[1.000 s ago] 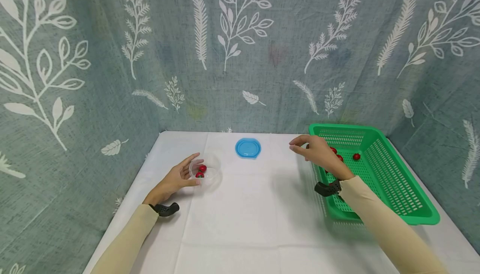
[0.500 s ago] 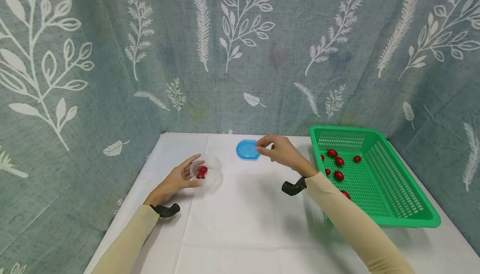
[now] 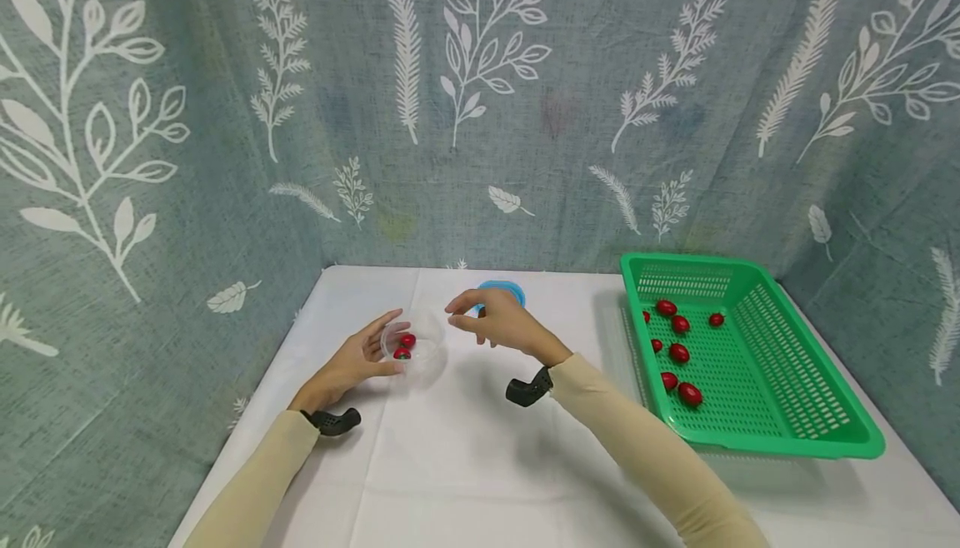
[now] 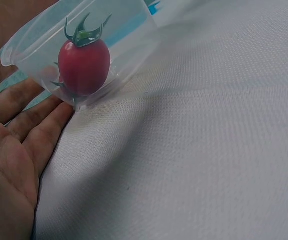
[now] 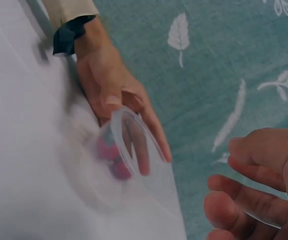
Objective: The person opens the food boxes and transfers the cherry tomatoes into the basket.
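Observation:
My left hand (image 3: 345, 369) holds a small clear plastic tub (image 3: 429, 346), thumb on the near side and fingers on the far side. Inside lie two cherry tomatoes (image 3: 407, 340); one red tomato (image 4: 85, 65) with a green calyx shows large in the left wrist view. To the right of the tub, above the table, hovers my right hand (image 3: 498, 319). Its fingers (image 5: 221, 207) are loosely bent, with a gap to the thumb, and no held thing shows. Behind it the blue lid (image 3: 510, 286) is partly hidden.
A green slotted basket (image 3: 825, 365) stands on the right with several cherry tomatoes (image 3: 679, 353), mostly along its left side. A white cloth (image 3: 450, 465) covers the table. A leaf-patterned curtain (image 3: 555, 165) hangs behind and at both sides.
My right hand has moved left from the basket's left edge, past the blue lid, to near the tub. The left hand and the tub have stayed in place.

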The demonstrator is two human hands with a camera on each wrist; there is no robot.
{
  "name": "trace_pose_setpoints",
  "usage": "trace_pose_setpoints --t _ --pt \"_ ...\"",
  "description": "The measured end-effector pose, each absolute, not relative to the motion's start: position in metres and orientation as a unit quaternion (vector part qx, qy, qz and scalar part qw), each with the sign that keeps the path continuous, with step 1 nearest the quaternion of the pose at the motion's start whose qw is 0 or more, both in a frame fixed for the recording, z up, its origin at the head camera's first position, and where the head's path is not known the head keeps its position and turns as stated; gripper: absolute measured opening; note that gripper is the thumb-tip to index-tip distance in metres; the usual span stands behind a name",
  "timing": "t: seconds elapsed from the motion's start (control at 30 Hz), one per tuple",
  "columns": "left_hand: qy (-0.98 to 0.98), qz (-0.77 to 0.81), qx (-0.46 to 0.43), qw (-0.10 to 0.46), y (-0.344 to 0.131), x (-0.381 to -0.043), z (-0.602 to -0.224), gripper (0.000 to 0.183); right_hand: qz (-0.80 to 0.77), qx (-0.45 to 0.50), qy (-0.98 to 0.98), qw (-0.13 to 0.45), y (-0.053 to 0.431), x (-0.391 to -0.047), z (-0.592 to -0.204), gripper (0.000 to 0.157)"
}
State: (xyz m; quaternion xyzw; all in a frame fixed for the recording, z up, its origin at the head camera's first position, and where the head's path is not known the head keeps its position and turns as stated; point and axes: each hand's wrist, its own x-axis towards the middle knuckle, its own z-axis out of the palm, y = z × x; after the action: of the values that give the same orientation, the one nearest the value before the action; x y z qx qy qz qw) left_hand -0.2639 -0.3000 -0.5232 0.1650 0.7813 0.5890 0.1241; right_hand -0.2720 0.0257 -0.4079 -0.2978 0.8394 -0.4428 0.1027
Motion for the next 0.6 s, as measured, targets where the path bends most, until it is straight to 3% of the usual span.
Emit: trace_pose_setpoints --t 0.6 --pt "0.779 0.594 0.151 0.132 -0.299 -0.260 -0.519 0.097 -0.432 -0.317 0.828 0.163 -0.034 -0.270 -0.447 0.031"
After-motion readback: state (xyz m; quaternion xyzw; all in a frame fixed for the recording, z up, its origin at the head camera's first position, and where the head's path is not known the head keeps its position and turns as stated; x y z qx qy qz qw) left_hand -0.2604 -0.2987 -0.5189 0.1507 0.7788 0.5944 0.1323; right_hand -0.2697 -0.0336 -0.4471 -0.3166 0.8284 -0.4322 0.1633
